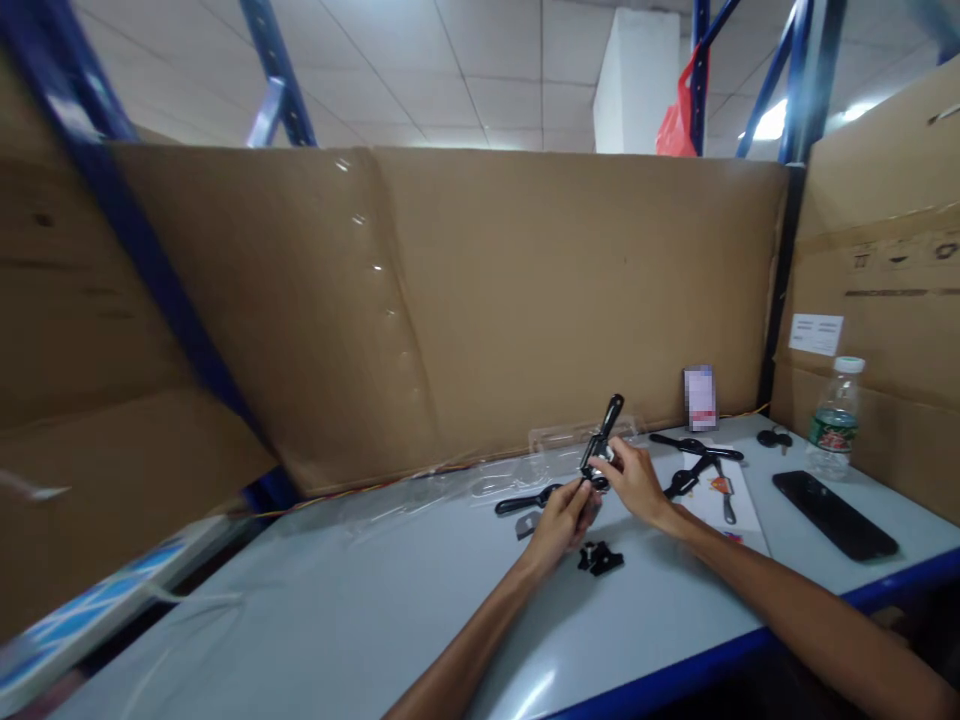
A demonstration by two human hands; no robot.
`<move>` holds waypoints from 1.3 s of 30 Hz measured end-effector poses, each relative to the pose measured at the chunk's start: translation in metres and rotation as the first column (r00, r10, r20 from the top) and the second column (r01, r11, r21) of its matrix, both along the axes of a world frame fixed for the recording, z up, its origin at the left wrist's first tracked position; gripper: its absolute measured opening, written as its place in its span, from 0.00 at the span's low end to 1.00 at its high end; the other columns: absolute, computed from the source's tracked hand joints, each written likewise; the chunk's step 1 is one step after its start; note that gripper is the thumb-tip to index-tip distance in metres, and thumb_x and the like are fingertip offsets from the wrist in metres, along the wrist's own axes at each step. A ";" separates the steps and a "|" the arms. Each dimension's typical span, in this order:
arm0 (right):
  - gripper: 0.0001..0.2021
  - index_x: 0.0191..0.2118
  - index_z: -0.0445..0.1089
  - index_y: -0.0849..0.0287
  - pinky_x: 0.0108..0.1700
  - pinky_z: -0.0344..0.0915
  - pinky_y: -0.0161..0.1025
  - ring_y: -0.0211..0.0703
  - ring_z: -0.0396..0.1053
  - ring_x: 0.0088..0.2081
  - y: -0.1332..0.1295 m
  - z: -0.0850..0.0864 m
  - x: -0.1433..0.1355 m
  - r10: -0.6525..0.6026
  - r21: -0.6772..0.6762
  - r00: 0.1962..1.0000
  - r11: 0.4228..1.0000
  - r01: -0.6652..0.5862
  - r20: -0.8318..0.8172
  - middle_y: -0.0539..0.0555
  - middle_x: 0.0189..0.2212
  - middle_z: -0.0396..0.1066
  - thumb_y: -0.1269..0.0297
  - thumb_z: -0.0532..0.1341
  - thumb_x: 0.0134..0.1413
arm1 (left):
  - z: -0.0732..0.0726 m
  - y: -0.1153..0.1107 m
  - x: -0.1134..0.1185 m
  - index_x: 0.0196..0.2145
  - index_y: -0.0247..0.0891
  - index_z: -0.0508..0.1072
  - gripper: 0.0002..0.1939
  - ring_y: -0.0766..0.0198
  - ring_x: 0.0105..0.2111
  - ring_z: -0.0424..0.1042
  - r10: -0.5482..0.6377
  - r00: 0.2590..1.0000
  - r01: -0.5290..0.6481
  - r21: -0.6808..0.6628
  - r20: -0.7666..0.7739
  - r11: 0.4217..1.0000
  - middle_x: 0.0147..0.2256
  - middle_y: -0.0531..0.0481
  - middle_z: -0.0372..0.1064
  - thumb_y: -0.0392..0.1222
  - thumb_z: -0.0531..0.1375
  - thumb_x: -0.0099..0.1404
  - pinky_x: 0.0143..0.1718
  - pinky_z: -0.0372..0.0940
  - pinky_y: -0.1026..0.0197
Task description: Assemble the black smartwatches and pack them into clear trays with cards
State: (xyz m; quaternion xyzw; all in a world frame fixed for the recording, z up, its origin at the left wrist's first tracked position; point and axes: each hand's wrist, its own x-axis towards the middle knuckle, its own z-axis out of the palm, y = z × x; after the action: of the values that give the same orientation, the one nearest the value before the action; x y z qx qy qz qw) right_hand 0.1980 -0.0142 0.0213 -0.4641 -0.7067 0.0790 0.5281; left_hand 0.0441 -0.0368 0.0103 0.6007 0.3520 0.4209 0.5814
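Head view | left hand [564, 520] and right hand [634, 482] both pinch the black-handled tool [602, 432], raised over the counter [435, 570] | risk: a loosened fingertip grip could drop it onto the black parts [601, 558] below

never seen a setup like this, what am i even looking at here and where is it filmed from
There is no machine here, just a person's bare hands. The single picture comes from a camera worn on the head, looking forward and down. The left hand holds a black-handled tool; the right hand has its fingers at it, though its exact grip is too small to judge. On the table lie small black pieces, a printed sheet and a black phone. A bottle stands at the right.
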 end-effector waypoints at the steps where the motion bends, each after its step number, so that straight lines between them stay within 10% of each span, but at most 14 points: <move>1: 0.17 0.28 0.61 0.55 0.28 0.52 0.34 0.38 0.61 0.23 0.000 0.000 -0.001 0.000 -0.006 1.000 1.000 0.000 0.006 0.47 0.21 0.65 0.50 0.58 0.62 | 0.000 0.001 0.000 0.30 0.38 0.67 0.31 0.76 0.12 0.45 0.003 1.000 -0.003 -0.002 -0.007 1.000 0.15 0.63 0.51 0.73 0.62 0.53 0.12 0.39 0.69; 24: 0.20 0.24 0.56 0.56 0.25 0.48 0.34 0.34 0.53 0.22 -0.002 0.003 0.007 0.230 -0.089 0.973 0.970 -0.227 0.019 0.44 0.18 0.55 0.49 0.61 0.59 | -0.011 0.013 -0.001 0.25 0.39 0.63 0.32 0.74 0.15 0.47 0.163 0.986 -0.159 0.133 -0.020 0.978 0.16 0.61 0.50 0.75 0.58 0.54 0.17 0.42 0.67; 34: 0.24 0.32 0.65 0.58 0.15 0.52 0.32 0.36 0.64 0.17 0.009 0.009 0.008 0.244 -0.285 0.862 0.874 -0.394 -0.444 0.49 0.22 0.70 0.39 0.61 0.51 | 0.011 -0.007 -0.005 0.41 0.38 0.69 0.27 0.69 0.16 0.61 -0.061 0.996 0.068 0.103 -0.069 0.992 0.22 0.55 0.64 0.66 0.58 0.60 0.16 0.51 0.67; 39: 0.25 0.32 0.62 0.57 0.16 0.51 0.30 0.34 0.62 0.17 0.025 0.030 0.048 0.138 -0.258 0.740 0.882 -0.394 -0.659 0.48 0.22 0.71 0.40 0.66 0.45 | 0.011 0.002 -0.011 0.35 0.35 0.71 0.33 0.69 0.15 0.62 0.160 0.987 -0.157 0.096 -0.019 0.983 0.19 0.57 0.62 0.72 0.59 0.55 0.15 0.54 0.67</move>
State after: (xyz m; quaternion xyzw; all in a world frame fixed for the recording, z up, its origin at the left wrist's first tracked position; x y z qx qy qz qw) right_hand 0.2459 0.0106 0.0518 -0.3968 -0.5228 0.4392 0.6135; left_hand 0.0336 -0.0345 0.0216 0.6031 0.3862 0.4738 0.5124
